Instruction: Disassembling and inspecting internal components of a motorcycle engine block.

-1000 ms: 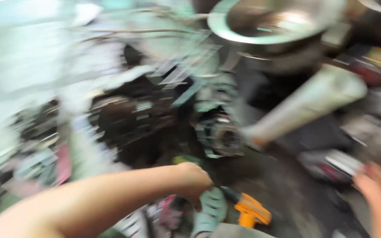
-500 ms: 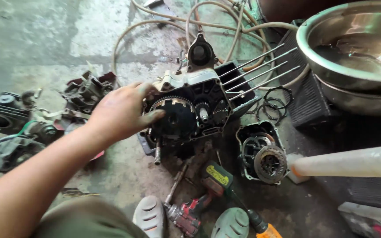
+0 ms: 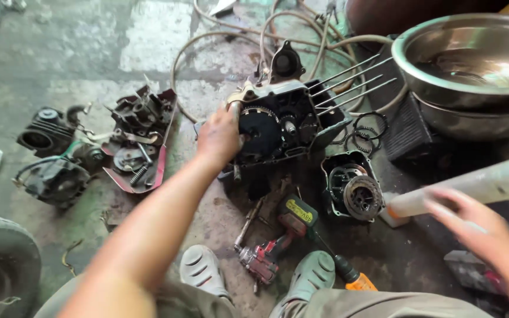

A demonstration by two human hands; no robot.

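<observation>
While the engine crankcase [image 3: 287,121] lies open on the grimy concrete floor [image 3: 89,53] with four studs pointing toward stacked steel bowls [image 3: 472,65], the left hand [image 3: 219,136] grips its left edge beside the dark gear. The right hand [image 3: 472,227] hovers open and empty, blurred, near a pale tube [image 3: 478,184].

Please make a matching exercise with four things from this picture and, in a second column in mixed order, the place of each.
1. engine case
2. steel bowl
3. tyre
4. power drill

a. top right
b. bottom left corner
c. under the left hand
d. on the floor between the shoes

Pairs: 1-c, 2-a, 3-b, 4-d
</observation>
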